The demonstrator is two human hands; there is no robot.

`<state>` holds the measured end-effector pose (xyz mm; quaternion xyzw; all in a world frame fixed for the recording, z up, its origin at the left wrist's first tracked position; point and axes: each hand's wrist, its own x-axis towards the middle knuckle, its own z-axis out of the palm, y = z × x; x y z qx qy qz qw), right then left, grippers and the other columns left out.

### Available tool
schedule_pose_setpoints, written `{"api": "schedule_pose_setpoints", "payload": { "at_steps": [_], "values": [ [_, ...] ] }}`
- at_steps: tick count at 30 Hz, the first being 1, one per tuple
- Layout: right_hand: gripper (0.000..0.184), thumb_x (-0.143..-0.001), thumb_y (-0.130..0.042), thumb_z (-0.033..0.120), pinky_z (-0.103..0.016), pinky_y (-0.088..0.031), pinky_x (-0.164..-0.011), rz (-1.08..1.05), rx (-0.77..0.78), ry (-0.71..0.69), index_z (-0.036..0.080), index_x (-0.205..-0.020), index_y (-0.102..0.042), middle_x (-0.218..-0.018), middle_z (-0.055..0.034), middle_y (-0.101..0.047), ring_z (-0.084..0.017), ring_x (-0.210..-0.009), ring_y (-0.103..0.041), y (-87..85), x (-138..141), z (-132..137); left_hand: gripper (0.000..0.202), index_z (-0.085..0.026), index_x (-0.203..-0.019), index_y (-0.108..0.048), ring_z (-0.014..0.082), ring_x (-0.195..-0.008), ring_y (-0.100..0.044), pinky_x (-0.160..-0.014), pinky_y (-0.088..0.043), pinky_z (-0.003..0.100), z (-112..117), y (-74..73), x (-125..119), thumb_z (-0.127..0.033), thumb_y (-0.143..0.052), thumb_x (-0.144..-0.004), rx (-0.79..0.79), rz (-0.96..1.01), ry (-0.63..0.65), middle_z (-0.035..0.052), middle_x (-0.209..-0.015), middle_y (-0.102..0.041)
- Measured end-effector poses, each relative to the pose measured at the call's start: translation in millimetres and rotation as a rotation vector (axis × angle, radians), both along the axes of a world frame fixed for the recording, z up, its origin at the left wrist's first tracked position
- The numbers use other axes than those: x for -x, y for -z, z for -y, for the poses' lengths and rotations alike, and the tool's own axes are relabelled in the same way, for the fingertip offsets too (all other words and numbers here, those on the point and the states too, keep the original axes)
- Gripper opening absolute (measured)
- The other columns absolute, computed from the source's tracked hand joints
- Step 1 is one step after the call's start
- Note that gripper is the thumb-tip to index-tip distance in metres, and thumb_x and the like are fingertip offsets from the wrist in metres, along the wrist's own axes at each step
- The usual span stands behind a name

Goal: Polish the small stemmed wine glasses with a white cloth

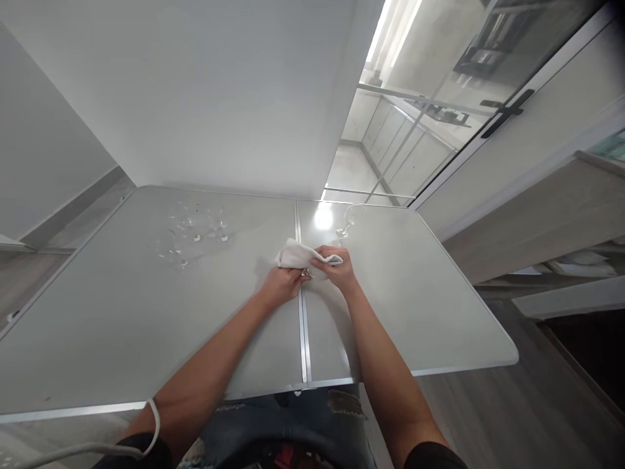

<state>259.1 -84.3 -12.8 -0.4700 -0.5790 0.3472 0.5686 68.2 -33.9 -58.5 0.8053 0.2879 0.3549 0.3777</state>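
Both my hands meet over the middle seam of a grey folding table (pixel 122 312). A white cloth (pixel 295 253) is bunched between them. My left hand (pixel 283 284) is closed round something small and glassy under the cloth, possibly a glass stem. My right hand (pixel 338 268) is closed on the cloth's right end. A clear wine glass (pixel 347 223) stands just beyond my right hand. Several more clear glasses (pixel 193 238) stand at the far left of the table.
A white wall rises behind the table. To the right are a glass door with a black handle (pixel 508 111) and a wooden shelf unit (pixel 561 215). A white cable (pixel 97 446) hangs near my left arm.
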Motion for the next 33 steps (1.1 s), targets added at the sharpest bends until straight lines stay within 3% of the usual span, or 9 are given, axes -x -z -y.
{"api": "schedule_pose_setpoints", "payload": {
  "at_steps": [4, 6, 9, 13, 15, 20, 23, 27, 33],
  "values": [
    [0.049, -0.067, -0.087, 0.052, -0.024, -0.037, -0.046, -0.391, 0.200, 0.059, 0.020, -0.054, -0.052, -0.051, 0.0050, -0.046, -0.009, -0.048, -0.042, 8.3, -2, 0, 0.016, -0.022, -0.073, -0.072, 0.0226, -0.070, -0.059, -0.070, -0.042, 0.031, 2, 0.1, 0, -0.037, -0.077, -0.076, 0.089, 0.040, 0.093, 0.0074, -0.070, -0.067],
    [0.047, -0.062, -0.088, 0.057, -0.025, -0.045, -0.048, -0.604, 0.241, 0.118, 0.020, -0.064, -0.059, -0.057, 0.0033, -0.057, -0.013, -0.053, -0.053, 11.2, 3, -3, 0.017, -0.021, -0.074, -0.072, 0.0194, -0.065, -0.058, -0.066, -0.042, 0.029, 3, -1.0, 0, -0.037, -0.077, -0.076, 0.158, 0.054, 0.126, 0.0049, -0.068, -0.066],
    [0.051, -0.072, -0.076, 0.068, -0.032, -0.055, -0.058, -0.825, 0.301, 0.047, 0.020, -0.085, -0.067, -0.074, -0.0033, -0.070, -0.022, -0.071, -0.067, 11.9, 17, -9, 0.019, -0.018, -0.076, -0.069, 0.0145, -0.059, -0.055, -0.063, -0.041, 0.027, 5, -4.9, -2, -0.036, -0.072, -0.082, 0.223, 0.075, 0.163, 0.0017, -0.065, -0.063],
    [0.059, -0.080, -0.060, 0.078, -0.035, -0.055, -0.056, -0.972, 0.291, -0.022, 0.020, -0.089, -0.068, -0.081, -0.0068, -0.073, -0.027, -0.080, -0.070, 14.1, 39, -16, 0.026, -0.017, -0.081, -0.062, 0.0134, -0.054, -0.058, -0.057, -0.045, 0.025, 2, -7.1, -10, -0.040, -0.074, -0.080, 0.489, 0.206, 0.159, -0.0008, -0.061, -0.061],
    [0.063, -0.079, -0.058, 0.080, -0.035, -0.055, -0.056, -0.983, 0.249, 0.015, 0.021, -0.095, -0.068, -0.088, -0.0076, -0.074, -0.027, -0.083, -0.070, 16.7, 49, -18, 0.036, -0.017, -0.088, -0.059, 0.0140, -0.057, -0.062, -0.060, -0.048, 0.025, -2, -4.0, -14, -0.042, -0.081, -0.074, 0.582, 0.320, 0.095, -0.0003, -0.068, -0.064],
    [0.071, -0.075, -0.058, 0.085, -0.033, -0.057, -0.064, -0.853, 0.263, 0.110, 0.021, -0.104, -0.069, -0.093, -0.0093, -0.074, -0.026, -0.090, -0.070, 19.1, 66, -13, 0.060, -0.018, -0.112, -0.058, 0.0194, -0.094, -0.068, -0.082, -0.054, 0.030, -12, 4.6, -16, -0.044, -0.088, -0.067, 0.499, 0.551, -0.179, 0.0090, -0.109, -0.070],
    [0.068, -0.073, -0.063, 0.083, -0.032, -0.056, -0.063, -0.753, 0.285, -0.013, 0.022, -0.102, -0.071, -0.087, -0.0093, -0.072, -0.024, -0.083, -0.068, 18.5, 67, -5, 0.052, -0.016, -0.111, -0.064, 0.0239, -0.102, -0.068, -0.086, -0.054, 0.033, -11, 3.3, -14, -0.046, -0.084, -0.073, 0.537, 0.576, -0.163, 0.0116, -0.112, -0.071],
    [0.049, -0.070, -0.085, 0.056, -0.029, -0.055, -0.062, -0.577, 0.246, -0.111, 0.022, -0.103, -0.071, -0.082, -0.0031, -0.070, -0.018, -0.071, -0.063, 21.2, 60, -3, 0.047, -0.017, -0.108, -0.067, 0.0216, -0.095, -0.069, -0.085, -0.055, 0.032, -8, 0.0, -13, -0.047, -0.082, -0.075, 0.609, 0.635, -0.128, 0.0091, -0.105, -0.073],
    [0.039, -0.076, -0.082, 0.048, -0.029, -0.055, -0.075, -0.371, 0.184, -0.011, 0.017, -0.099, -0.073, -0.088, -0.0039, -0.073, -0.018, -0.080, -0.065, 28.9, 56, -13, 0.046, -0.017, -0.109, -0.065, 0.0211, -0.095, -0.070, -0.083, -0.056, 0.032, -6, -3.2, -13, -0.046, -0.081, -0.076, 0.658, 0.734, -0.116, 0.0091, -0.108, -0.072]
  ]
}}
